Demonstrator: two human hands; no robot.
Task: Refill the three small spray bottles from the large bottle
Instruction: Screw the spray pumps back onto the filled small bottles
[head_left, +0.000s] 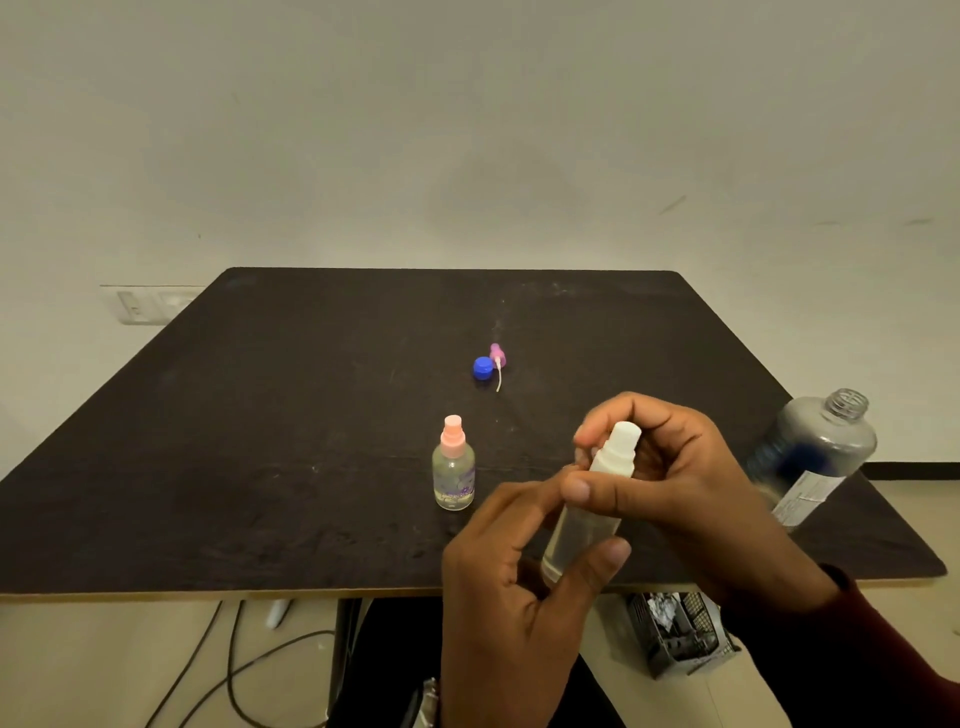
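On the dark table the uncapped large bottle stands at the right edge. Over the near edge, the left hand has its fingers clamped on a clear spray bottle, with the right hand fingers pinching its white spray top.

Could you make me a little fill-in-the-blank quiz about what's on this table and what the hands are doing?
1. The bottle held in both hands has a spray top coloured ____.
2. The small bottle standing alone on the table has a ____ spray top.
3. The loose cap lying beside the purple sprayer head is ____.
4. The large bottle at the table's right edge has ____ cap on its neck.

Missing words: white; pink; blue; no
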